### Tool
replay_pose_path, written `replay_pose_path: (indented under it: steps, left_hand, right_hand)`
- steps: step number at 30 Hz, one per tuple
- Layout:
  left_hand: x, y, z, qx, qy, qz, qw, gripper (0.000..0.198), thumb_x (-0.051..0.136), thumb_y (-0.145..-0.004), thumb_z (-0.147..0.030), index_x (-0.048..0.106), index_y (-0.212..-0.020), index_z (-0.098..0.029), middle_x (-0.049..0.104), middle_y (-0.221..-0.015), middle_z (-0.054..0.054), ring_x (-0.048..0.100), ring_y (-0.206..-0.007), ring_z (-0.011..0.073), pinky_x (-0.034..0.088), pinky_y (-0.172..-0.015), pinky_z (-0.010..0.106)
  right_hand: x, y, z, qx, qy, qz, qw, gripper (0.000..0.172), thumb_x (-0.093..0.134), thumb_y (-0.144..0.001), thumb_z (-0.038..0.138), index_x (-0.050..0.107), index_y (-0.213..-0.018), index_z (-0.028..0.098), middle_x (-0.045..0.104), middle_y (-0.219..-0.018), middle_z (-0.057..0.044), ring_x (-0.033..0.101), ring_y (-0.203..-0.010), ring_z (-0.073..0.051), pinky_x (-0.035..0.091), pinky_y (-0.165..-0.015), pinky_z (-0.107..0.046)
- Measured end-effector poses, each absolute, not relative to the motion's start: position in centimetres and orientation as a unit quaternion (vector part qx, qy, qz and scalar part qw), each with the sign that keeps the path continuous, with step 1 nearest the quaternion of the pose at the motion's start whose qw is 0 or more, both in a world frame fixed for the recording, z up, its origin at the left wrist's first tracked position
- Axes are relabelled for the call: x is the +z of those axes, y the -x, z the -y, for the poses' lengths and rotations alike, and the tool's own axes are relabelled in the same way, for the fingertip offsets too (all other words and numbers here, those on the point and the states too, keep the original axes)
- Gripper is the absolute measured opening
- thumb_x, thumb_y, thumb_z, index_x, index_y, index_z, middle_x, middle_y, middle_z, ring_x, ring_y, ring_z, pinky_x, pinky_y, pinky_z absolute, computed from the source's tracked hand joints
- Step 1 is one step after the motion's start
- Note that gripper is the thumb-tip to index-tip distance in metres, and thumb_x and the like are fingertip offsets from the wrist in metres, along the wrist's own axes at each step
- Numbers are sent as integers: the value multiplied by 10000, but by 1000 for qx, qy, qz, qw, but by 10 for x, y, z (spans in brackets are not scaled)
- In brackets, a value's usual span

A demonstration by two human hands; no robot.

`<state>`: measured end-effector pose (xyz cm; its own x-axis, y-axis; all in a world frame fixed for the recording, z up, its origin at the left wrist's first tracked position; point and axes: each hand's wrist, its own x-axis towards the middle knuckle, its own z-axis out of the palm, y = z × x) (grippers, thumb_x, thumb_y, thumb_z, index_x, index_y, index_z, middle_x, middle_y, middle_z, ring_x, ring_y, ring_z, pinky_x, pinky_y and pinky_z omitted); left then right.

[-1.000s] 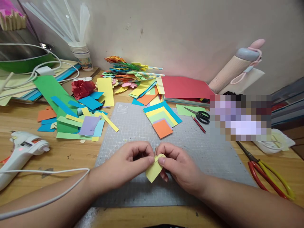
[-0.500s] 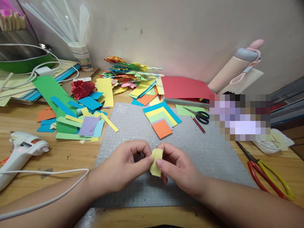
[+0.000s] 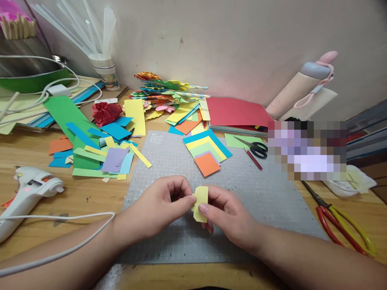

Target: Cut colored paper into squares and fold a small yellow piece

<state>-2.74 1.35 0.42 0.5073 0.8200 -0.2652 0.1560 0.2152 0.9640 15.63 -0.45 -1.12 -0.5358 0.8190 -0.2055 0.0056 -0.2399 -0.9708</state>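
A small piece of folded yellow paper (image 3: pixel 201 197) is held between both hands above the grey cutting mat (image 3: pixel 169 245). My left hand (image 3: pixel 169 205) pinches its left edge between thumb and fingers. My right hand (image 3: pixel 228 213) grips it from the other side, thumb flat on the front and fingers behind. The paper's back is hidden. Beyond the hands, a fanned stack of coloured paper squares, orange one (image 3: pixel 207 164) on top, lies on the mat.
Paper scraps (image 3: pixel 115 159) cover the left side, near a white glue gun (image 3: pixel 33 193) whose cord crosses my left forearm. Black scissors (image 3: pixel 256 149), a red pencil (image 3: pixel 253 159) and red-yellow handled shears (image 3: pixel 338 221) lie right. A red-covered pad (image 3: pixel 238 112) sits behind.
The yellow paper has turned slightly in my fingers and shows a bit more of its left edge. Both hands keep their pinch. The whole view has shifted slightly.
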Motion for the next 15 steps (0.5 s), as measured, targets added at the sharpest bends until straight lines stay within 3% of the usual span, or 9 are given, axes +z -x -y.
replay_pose_path:
  steps: [15]
  left_hand:
    - [5,26,-12,257,-567,-423,658,137,571,-819,-285,545,-761,-163,561,-710,-22,507,-683,119,401,-655,253]
  right_hand:
    - [-14,-156,4,691,403,514,309,253,561,-849,404,507,-745,180,496,-571,44,436,-468,-78,354,-441,-208]
